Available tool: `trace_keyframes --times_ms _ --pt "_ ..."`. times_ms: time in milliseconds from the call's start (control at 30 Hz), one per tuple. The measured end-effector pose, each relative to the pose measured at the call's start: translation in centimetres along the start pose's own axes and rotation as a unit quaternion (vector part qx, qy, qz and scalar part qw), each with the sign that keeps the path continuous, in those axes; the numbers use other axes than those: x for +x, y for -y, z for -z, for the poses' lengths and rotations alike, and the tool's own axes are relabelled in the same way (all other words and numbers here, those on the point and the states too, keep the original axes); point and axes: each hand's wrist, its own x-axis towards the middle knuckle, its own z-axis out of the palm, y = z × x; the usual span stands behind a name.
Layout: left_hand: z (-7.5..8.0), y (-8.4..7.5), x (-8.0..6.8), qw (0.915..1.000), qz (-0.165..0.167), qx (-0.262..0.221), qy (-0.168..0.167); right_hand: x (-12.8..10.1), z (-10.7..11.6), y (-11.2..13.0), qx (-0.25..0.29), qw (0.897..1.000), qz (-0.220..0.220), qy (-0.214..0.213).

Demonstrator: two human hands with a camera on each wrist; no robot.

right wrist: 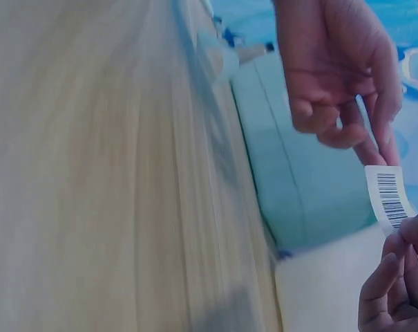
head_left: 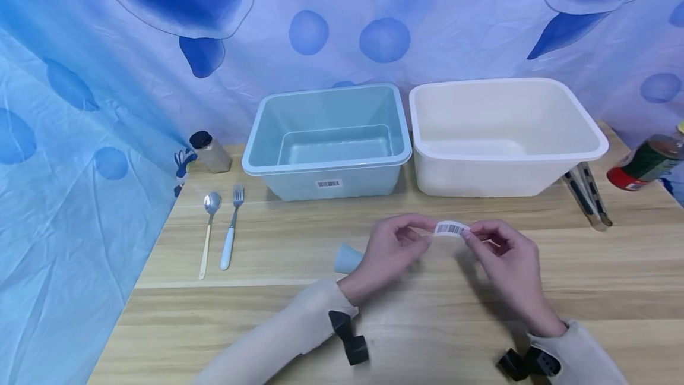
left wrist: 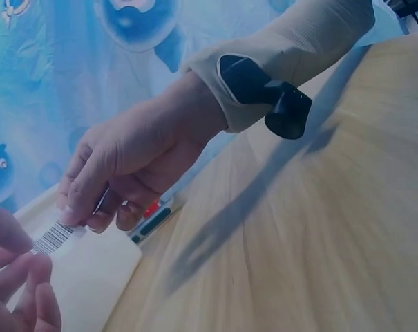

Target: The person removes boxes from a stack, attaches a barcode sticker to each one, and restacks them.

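Note:
A small white barcode sticker point(head_left: 451, 229) is stretched between both hands above the wooden table point(head_left: 267, 308). My left hand point(head_left: 422, 236) pinches its left end and my right hand point(head_left: 472, 235) pinches its right end. In the left wrist view the sticker point(left wrist: 53, 236) runs from the right hand point(left wrist: 81, 214) down to the left fingers point(left wrist: 15, 273). The right wrist view shows the sticker point(right wrist: 390, 198) hanging from the left hand point(right wrist: 378, 149), with the right fingers point(right wrist: 402, 238) on its lower end. A small blue cup point(head_left: 347, 258) lies on the table just behind my left hand.
A light blue tub point(head_left: 328, 162) with a barcode label and a white tub point(head_left: 502, 153) stand side by side at the back. A spoon point(head_left: 208, 230), a fork point(head_left: 232, 227) and a spice jar point(head_left: 211, 152) lie left. Tongs point(head_left: 588, 195) and a can point(head_left: 643, 164) are right.

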Motion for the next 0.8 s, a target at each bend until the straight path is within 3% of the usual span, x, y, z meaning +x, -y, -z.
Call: trace_keyframes --times_ms 200,433,800 --pt "-1.7 -0.6 1.7 0.9995 0.011 0.016 0.024 1.2 1.5 -0.9 -0.039 0.998 0.024 -0.039" --pt "-3.6 -0.9 3.9 0.9982 0.009 0.032 0.05 2.4 3.1 -1.5 -0.086 0.995 0.031 -0.042" --pt "-5.4 -0.4 6.5 0.9971 0.002 0.065 0.04 4.4 3.3 -2.7 -0.097 0.994 0.012 -0.057"
